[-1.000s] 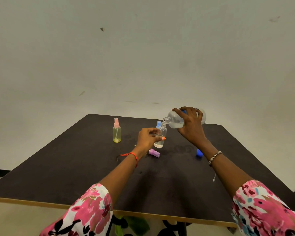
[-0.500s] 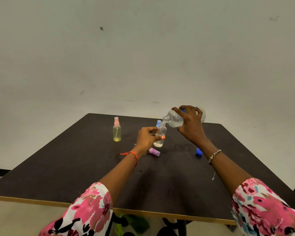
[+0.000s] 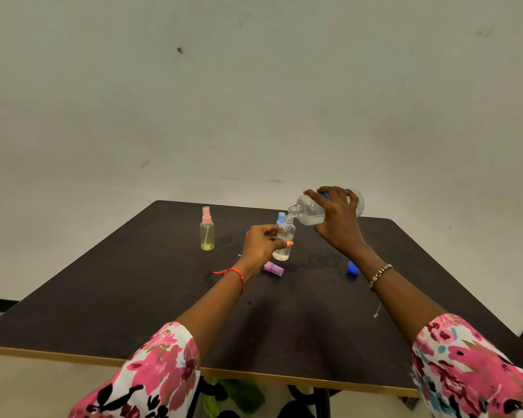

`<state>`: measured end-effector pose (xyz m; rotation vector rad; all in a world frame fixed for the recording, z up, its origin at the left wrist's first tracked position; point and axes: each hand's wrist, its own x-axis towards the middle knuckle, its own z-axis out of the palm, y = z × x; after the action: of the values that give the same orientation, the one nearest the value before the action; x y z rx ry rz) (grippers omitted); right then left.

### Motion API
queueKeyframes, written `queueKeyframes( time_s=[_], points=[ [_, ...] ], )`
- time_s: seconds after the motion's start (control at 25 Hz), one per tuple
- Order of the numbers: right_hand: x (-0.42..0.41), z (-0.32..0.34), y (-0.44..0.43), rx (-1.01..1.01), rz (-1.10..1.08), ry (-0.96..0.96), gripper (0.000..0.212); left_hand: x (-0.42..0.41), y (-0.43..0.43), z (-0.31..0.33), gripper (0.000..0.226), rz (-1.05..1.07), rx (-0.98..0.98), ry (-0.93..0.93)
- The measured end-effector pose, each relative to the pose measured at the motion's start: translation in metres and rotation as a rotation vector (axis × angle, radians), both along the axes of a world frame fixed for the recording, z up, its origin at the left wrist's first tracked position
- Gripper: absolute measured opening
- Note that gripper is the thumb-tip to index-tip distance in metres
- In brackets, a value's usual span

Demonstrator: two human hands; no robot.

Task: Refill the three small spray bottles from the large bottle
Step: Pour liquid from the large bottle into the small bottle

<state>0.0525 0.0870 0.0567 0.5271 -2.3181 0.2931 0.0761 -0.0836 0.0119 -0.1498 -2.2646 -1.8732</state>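
Note:
My right hand (image 3: 337,220) grips the large clear bottle (image 3: 308,211), tipped on its side with its mouth over a small clear spray bottle (image 3: 284,241). My left hand (image 3: 261,244) holds that small bottle upright on the dark table (image 3: 133,297); it is uncapped, with a little liquid at its bottom. Its purple spray cap (image 3: 274,268) lies on the table beside it. A yellow spray bottle with a pink cap (image 3: 207,232) stands to the left. Just behind the clear bottle, the blue top of a third small bottle (image 3: 280,218) shows; its body is hidden.
A blue cap (image 3: 352,267) lies on the table right of the bottles, by my right wrist. A small metal pin (image 3: 376,312) lies near my right forearm. The table's light front edge (image 3: 254,374) runs close to me; a plain wall rises behind.
The large bottle stays tipped over the small clear bottle. Both hands have barely moved.

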Motion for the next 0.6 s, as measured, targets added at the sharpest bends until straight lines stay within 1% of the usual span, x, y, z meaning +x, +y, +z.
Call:
queueKeyframes(
  time_s=[0.6],
  points=[
    [0.0005, -0.0022, -0.0009, -0.007, 0.008, 0.000, 0.057, -0.0016, -0.0005, -0.0029, 0.045, 0.007, -0.014, -0.009]
  ],
)
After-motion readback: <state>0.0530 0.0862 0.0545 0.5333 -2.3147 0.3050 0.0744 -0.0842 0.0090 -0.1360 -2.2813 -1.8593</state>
